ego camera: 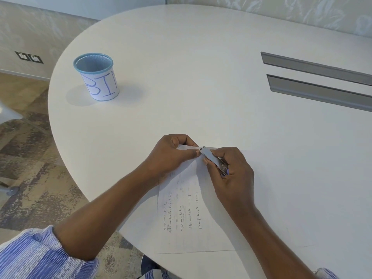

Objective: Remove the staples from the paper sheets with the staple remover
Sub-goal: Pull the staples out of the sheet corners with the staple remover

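Paper sheets [187, 216]: flat on the table [201, 87], trailing to 6 o'clock from the hands.
Left hand [171, 153]: pinches their far corner.
Right hand [233, 174]: curled round the staple remover [214, 161].
Tool axis: 4 to 10 o'clock, tip touching the pinched corner.
Staple: hidden; probably under that tip.

Broad white table [201, 57] with a rounded end, filling most of the view; set into its top at the right, two long grey slots [314, 67], parallel and close together. Beyond, a pale wall [30, 31] with a faint leafy pattern (hard to make out), carrying a pair of dark sockets [29, 57] low down. Below, a mottled brown and grey floor [26, 158]. Soft, even light, weak shadows.
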Demonstrator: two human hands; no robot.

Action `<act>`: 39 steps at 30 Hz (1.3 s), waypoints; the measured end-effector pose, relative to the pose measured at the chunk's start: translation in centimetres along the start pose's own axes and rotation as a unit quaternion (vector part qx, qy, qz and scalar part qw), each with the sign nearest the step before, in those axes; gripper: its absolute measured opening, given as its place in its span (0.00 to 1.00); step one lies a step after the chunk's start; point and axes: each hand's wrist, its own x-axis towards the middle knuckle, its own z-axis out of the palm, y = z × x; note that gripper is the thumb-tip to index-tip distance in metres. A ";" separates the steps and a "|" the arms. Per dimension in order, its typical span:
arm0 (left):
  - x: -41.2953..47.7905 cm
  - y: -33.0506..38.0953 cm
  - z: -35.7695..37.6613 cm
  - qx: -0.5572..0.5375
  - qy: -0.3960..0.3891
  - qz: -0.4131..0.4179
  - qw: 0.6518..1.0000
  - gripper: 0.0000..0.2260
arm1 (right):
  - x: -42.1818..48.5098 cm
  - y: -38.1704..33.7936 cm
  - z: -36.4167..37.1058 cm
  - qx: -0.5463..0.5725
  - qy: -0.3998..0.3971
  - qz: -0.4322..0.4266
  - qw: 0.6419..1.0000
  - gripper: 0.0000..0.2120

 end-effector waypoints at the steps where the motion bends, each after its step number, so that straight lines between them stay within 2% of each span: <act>1: 0.0 0.0 0.0 0.002 0.000 0.002 1.000 0.05 | 0.0 0.0 0.1 -0.007 -0.003 -0.004 1.000 0.03; 3: -0.1 0.0 0.0 0.005 -0.002 0.003 1.000 0.05 | 0.1 0.0 0.1 0.002 -0.003 0.004 1.000 0.03; 7: -0.5 0.1 0.2 0.019 -0.012 0.015 1.000 0.04 | 0.7 0.2 -0.3 0.111 0.006 0.125 0.986 0.03; 9: -0.6 0.1 0.2 0.016 -0.004 0.011 1.000 0.05 | 1.0 0.4 -0.6 0.160 -0.002 0.160 0.974 0.03; 16: 0.0 0.7 0.0 -0.010 -0.005 -0.027 1.000 0.05 | 0.9 0.7 -0.8 0.184 -0.003 0.176 0.967 0.03; 24: 0.2 2.0 0.4 -0.082 -0.016 -0.058 0.995 0.08 | 0.6 0.6 -0.6 0.154 -0.007 0.127 0.980 0.03; 30: 0.3 1.9 0.0 -0.062 -0.024 -0.074 0.995 0.09 | 0.5 0.7 -0.5 0.138 -0.001 0.105 0.985 0.05; 36: 0.6 1.5 -1.2 -0.030 -0.068 -0.080 0.994 0.02 | 0.2 0.7 -0.4 0.098 -0.020 0.071 0.992 0.07; 39: 0.7 1.2 -1.1 -0.014 -0.057 -0.074 0.996 0.03 | 0.0 0.5 -0.4 0.078 -0.023 0.052 0.995 0.10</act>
